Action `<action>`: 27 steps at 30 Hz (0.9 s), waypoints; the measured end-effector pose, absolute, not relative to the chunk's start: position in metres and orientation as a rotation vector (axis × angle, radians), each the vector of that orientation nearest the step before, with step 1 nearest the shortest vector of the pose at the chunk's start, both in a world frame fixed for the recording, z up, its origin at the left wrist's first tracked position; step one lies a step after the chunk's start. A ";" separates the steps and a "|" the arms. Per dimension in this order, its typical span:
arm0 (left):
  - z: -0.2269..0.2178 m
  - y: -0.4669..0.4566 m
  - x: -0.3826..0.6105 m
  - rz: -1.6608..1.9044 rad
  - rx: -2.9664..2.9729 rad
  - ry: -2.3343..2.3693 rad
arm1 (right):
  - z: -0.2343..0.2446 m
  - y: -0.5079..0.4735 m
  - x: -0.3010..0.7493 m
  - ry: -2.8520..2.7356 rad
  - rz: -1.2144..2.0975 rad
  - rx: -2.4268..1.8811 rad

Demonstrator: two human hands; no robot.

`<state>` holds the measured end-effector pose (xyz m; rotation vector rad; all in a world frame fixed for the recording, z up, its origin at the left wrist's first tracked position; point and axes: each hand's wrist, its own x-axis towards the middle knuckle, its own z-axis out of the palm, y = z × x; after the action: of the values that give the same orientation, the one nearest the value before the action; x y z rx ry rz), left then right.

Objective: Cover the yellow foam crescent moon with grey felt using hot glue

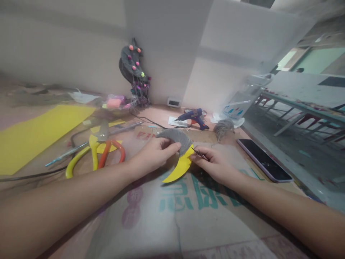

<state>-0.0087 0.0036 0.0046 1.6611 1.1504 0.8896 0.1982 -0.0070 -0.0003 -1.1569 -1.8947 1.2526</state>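
My left hand (155, 154) is closed in a pinch on a crescent-shaped piece (180, 154), grey and fuzzy on its upper arc and yellow at its lower tip. It is held just above a printed cardboard sheet (188, 212). My right hand (215, 163) is closed on a thin dark needle-like tool (198, 153), whose tip touches the crescent's right edge where grey meets yellow.
Scissors with yellow and orange handles (99, 153) lie to the left near a yellow sheet (35, 135). A blue glue gun (194, 117), a ball of grey yarn (223, 127) and a phone (262, 160) lie to the right. A decorated grey ornament (134, 72) leans in the corner.
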 end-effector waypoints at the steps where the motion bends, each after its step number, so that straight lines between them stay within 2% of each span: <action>1: 0.004 0.004 -0.009 0.876 1.654 1.153 | 0.000 -0.007 0.198 -1.920 1.229 -1.147; 8: 0.003 0.003 -0.008 0.849 1.632 1.193 | 0.003 -0.009 0.198 -1.995 1.098 -1.172; 17: 0.002 0.004 -0.009 0.902 1.729 1.220 | 0.007 -0.015 0.211 -2.276 0.145 -0.913; 22: 0.002 0.002 -0.010 0.881 1.754 1.237 | 0.006 -0.013 0.211 -2.451 -0.075 -0.751; 27: 0.000 0.001 -0.010 0.858 1.763 1.202 | 0.008 -0.010 0.213 -2.465 -0.196 -0.779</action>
<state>-0.0099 0.0011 0.0000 1.7631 1.2024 0.8583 0.2128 -0.0104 0.0083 -0.7792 -2.4654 -0.1965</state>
